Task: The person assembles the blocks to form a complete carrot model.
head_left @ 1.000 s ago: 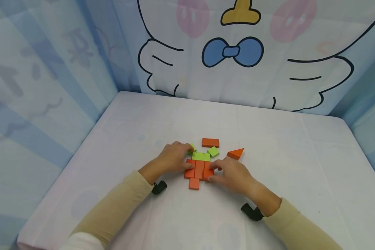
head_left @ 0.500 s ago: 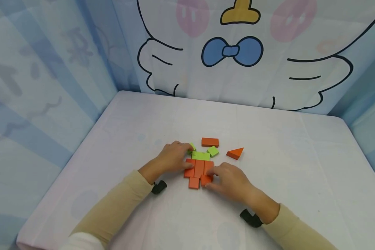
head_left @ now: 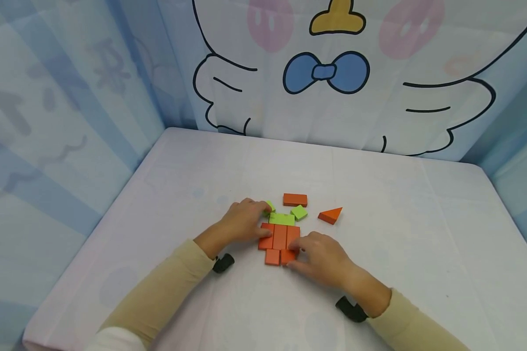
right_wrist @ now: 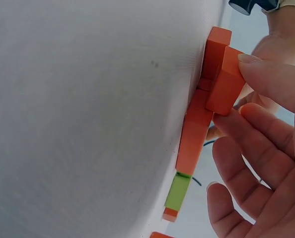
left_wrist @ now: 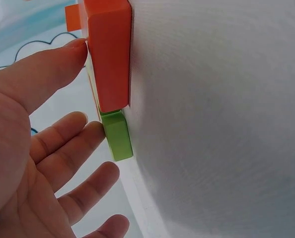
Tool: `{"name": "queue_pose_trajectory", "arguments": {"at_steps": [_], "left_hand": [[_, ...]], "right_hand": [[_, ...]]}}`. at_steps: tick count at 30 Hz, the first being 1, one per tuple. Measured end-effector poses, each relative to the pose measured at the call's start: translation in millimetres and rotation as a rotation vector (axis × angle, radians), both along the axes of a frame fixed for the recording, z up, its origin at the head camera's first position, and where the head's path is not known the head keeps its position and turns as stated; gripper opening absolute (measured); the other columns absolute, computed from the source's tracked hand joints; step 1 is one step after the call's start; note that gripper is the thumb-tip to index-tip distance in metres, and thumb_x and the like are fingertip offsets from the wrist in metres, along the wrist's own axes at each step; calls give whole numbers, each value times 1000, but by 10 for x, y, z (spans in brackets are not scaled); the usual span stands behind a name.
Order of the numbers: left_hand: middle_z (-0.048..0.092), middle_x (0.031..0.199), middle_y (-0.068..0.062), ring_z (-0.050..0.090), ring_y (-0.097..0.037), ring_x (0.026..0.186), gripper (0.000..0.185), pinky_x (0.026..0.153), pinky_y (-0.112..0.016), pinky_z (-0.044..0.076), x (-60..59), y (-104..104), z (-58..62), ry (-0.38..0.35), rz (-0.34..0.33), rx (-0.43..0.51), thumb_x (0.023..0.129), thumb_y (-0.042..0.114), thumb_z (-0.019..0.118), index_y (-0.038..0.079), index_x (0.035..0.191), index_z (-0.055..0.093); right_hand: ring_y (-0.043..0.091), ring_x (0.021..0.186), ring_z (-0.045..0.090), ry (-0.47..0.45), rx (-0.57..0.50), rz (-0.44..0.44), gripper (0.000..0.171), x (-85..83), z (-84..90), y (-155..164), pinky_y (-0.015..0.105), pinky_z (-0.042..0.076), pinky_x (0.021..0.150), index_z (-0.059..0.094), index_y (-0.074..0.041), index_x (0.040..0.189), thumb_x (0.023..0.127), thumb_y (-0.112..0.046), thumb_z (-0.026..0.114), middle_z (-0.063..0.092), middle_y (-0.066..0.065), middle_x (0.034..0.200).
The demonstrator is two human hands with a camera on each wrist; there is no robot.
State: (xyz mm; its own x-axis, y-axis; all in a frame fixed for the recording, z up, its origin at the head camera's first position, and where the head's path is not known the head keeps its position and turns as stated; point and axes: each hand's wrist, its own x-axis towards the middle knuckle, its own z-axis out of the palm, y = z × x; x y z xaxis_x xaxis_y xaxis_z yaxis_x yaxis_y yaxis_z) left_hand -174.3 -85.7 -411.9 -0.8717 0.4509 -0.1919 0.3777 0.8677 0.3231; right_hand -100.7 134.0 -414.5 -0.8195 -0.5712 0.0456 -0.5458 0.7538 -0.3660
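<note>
A flat figure of blocks lies mid-table: three upright orange blocks [head_left: 278,235] topped by a green bar [head_left: 282,219], with a small orange block [head_left: 272,257] under them. My left hand [head_left: 263,222] lies against the figure's left side, thumb on the orange block [left_wrist: 110,54] and straight fingers at a green block [left_wrist: 117,136]. Thumb and fingers of my right hand [head_left: 296,253] pinch another small orange block [right_wrist: 224,82] at the figure's lower right, next to the small orange one.
Loose pieces lie just beyond the figure: an orange rectangle [head_left: 295,200], a green square [head_left: 299,212] and an orange triangle [head_left: 331,215]. The white table [head_left: 421,219] is walled by printed blue curtains on three sides.
My right hand has drawn its orange block from the figure's right side down toward me, to beside the small bottom block. The left hand has stayed put.
</note>
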Motion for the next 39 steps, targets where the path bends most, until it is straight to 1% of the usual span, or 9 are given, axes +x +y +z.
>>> {"name": "queue_pose_trajectory", "arguments": {"at_steps": [8,16,19,24,33,39], "left_hand": [[61,132,1,48,-28,128,55,102,-49,40,-7,-3,-11,0,2,-6,90,41,75,16,136,58],[61,131,1,48,-27,128,54,102,-49,39,-4,-5,-14,-2,2,7,90,40,76,16,135,59],[61,131,1,48,-28,128,54,102,-49,39,-2,-5,-11,-2,1,13,90,40,76,16,135,59],[61,131,1,48,-28,128,54,101,-49,39,-1,-6,-6,0,1,11,90,40,76,16,135,59],[61,131,1,48,-27,127,54,101,-48,39,-13,-5,-12,-9,5,14,90,40,76,16,135,59],[61,131,1,48,-28,127,53,100,-48,40,-13,-7,-17,-7,3,15,90,40,76,16,135,60]], "right_hand": [[13,85,58,5,8,6,29,-9,-15,-28,32,51,75,72,-10,104,83,-28,82,66,-5,91],[13,82,58,25,-6,45,30,-33,-29,-28,33,50,75,70,-10,103,82,-26,84,65,-5,89],[14,84,59,8,5,51,32,-40,-23,-16,34,51,77,70,-10,105,82,-26,84,66,-5,92],[17,92,61,-45,13,53,32,-47,-9,9,38,52,84,69,-8,110,84,-21,82,67,-3,99],[19,94,62,-40,3,62,32,-58,-21,1,39,52,85,68,-7,111,84,-19,81,68,0,102],[19,97,61,-78,18,37,36,-62,0,3,40,51,87,67,-7,115,86,-22,80,68,-1,104]]}}
